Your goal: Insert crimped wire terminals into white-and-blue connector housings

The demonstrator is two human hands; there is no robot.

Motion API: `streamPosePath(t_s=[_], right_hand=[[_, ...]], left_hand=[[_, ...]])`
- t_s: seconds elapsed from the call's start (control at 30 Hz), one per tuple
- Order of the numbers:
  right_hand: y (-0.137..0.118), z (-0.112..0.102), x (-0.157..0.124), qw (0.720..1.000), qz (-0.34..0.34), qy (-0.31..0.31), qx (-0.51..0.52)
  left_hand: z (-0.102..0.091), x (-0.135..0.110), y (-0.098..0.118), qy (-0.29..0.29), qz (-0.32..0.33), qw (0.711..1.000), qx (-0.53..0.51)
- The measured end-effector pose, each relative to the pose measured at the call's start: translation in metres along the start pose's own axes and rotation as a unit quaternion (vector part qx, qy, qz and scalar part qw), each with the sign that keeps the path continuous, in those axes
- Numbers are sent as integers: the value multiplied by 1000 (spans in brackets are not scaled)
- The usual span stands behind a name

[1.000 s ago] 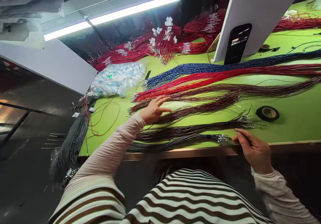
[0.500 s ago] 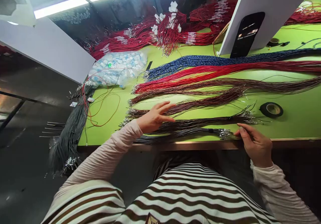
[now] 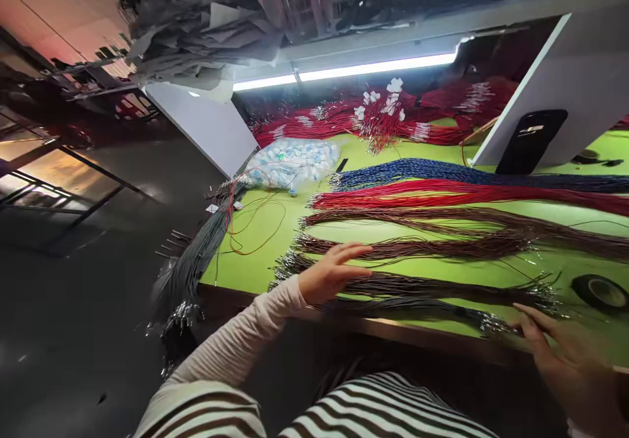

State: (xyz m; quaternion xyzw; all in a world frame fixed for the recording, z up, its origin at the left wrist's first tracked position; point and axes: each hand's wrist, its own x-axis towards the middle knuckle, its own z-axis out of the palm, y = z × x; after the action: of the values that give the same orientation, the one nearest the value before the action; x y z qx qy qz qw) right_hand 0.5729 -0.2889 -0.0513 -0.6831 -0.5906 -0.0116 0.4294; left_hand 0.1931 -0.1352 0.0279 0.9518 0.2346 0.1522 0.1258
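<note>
My left hand (image 3: 334, 273) reaches over the bundles with its fingers stretched out and apart, just above a black wire bundle (image 3: 417, 286) and a brown wire bundle (image 3: 452, 248). Nothing shows in its grip. At the front edge of the table lies a thinner dark grey wire bundle (image 3: 417, 308), ending in silvery metal terminals (image 3: 495, 325). My right hand (image 3: 560, 353), partly smeared by motion, pinches thumb and fingertips together at the tips of these wires. How many wires are between the fingers is hidden.
Red wires (image 3: 442, 196) and blue wires (image 3: 417, 173) run across the green table (image 3: 260, 271). A black tape roll (image 3: 600, 294) lies at right. A bag of small parts (image 3: 295, 160) sits behind. Grey wires (image 3: 201, 248) hang off the left edge. A phone (image 3: 531, 140) leans on a panel.
The view has swung up and to the left, so the table appears lower and farther right. Both hands keep nearly the same places over the bundles.
</note>
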Motion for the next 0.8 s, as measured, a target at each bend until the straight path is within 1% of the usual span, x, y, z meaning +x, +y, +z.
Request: streamPosePath(t_s=[0.03,0.07,0.1,0.13,0.17,0.2,0.27,0.3,0.33,0.37,0.4,0.43,0.47,0.53,0.6,0.63,0.7,0.73,0.8], right_hand=[[-5,-1,9,999,-38,-10,4],[-12,-2,20,997,-77,-23,13],[-21,-2,33,992,-121,-39,24],[-33,0,48,984,-164,-60,32],[-47,3,63,974,-204,-86,35],[-65,9,78,963,-241,-113,32],[-106,28,108,934,-300,-190,24],[-129,43,123,915,-327,-234,23],[-152,62,137,889,-357,-286,22],[-176,84,151,863,-385,-328,22],[-198,108,166,844,-407,-348,32],[-219,136,181,838,-412,-354,45],[-239,164,195,840,-410,-351,58],[-273,221,222,856,-385,-336,74],[-297,272,244,872,-353,-327,85],[-306,293,253,873,-341,-340,75],[-316,325,266,875,-314,-365,49],[-318,337,270,876,-302,-373,37],[-320,354,275,884,-284,-369,27]], left_hand=[[-8,-3,-17,51,-40,998,-14],[-17,-5,-37,96,-95,991,-23],[-27,-6,-60,135,-167,976,-27],[-37,-7,-83,175,-258,950,-24],[-47,-5,-107,207,-309,928,-13],[-56,-3,-128,235,-345,909,-2],[-70,8,-164,286,-377,881,24],[-75,16,-178,306,-392,867,31],[-79,23,-189,321,-410,853,30],[-82,30,-198,330,-428,841,21],[-85,35,-205,335,-446,830,7],[-86,38,-211,337,-461,821,-12],[-87,39,-217,340,-468,815,-33],[-88,34,-224,353,-460,812,-67],[-86,23,-229,378,-442,807,-104],[-84,16,-230,394,-433,802,-123],[-82,5,-230,431,-421,782,-158],[-82,-1,-229,451,-418,770,-173],[-82,-10,-225,484,-407,749,-199]])
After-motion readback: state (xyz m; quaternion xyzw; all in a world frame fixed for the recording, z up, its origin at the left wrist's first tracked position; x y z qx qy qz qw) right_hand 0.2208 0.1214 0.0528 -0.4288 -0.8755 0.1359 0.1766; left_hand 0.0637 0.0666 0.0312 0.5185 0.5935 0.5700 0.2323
